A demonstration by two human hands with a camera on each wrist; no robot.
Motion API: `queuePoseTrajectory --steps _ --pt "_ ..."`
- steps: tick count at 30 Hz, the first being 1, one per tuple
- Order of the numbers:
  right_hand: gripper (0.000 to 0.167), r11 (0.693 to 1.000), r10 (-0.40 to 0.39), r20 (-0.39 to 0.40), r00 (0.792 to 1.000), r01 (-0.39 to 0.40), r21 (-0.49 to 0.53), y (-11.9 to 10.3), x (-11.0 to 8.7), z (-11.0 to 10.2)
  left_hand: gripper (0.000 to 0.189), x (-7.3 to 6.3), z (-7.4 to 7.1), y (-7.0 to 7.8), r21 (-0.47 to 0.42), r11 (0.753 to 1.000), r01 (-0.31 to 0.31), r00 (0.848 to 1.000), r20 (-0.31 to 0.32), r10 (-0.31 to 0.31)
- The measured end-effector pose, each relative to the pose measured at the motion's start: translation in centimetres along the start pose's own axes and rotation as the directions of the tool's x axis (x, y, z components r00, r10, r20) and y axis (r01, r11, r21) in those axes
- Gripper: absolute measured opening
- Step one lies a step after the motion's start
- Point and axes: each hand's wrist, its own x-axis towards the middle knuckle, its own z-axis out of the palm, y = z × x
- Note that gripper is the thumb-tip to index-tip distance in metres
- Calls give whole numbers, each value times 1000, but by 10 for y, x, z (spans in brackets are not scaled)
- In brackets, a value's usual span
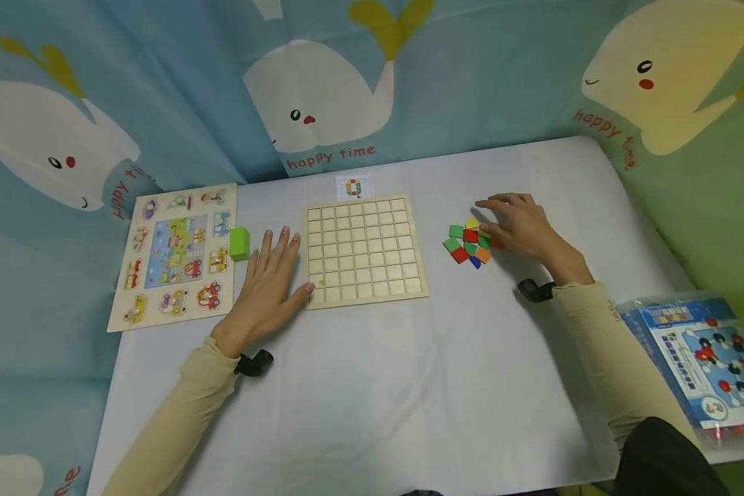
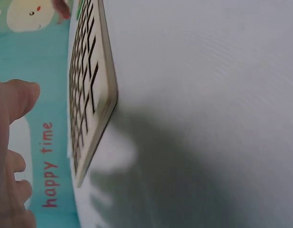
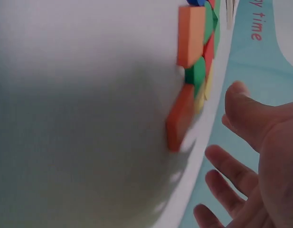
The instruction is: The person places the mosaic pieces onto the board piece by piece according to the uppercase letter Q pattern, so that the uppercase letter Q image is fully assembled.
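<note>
0 tiles being held: right hand hovering beside them, left hand by the board.
Fingers are hanging loosely spread; tiles are crowding together right of the board, so a hasty pinch could be scattering neighbours.

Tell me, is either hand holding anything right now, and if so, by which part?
Nothing is held. The left hand is open and empty at the grid board's left edge; the right hand is empty near the coloured pieces.
</note>
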Motion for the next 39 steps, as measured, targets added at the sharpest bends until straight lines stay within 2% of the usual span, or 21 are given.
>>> queuePoseTrajectory --steps 6,13,21,29,39 --pt "32 996 -47 -11 999 48 80 -2 8 10 90 13 11 0 -119 993 21 998 60 -14" --pt "26 994 -13 5 1000 12 111 -6 9 8 93 19 19 1 -244 969 45 991 135 -12" --pt "25 991 -27 -3 1000 27 133 -3 12 6 94 16 26 -7 -301 951 63 990 141 -21" --pt "28 988 22 29 999 -26 153 -3 12 3 98 11 28 -9 -348 936 41 992 124 3" --pt "30 989 32 51 998 -39 141 -7 14 -2 108 9 30 -12 -351 936 23 992 122 21"
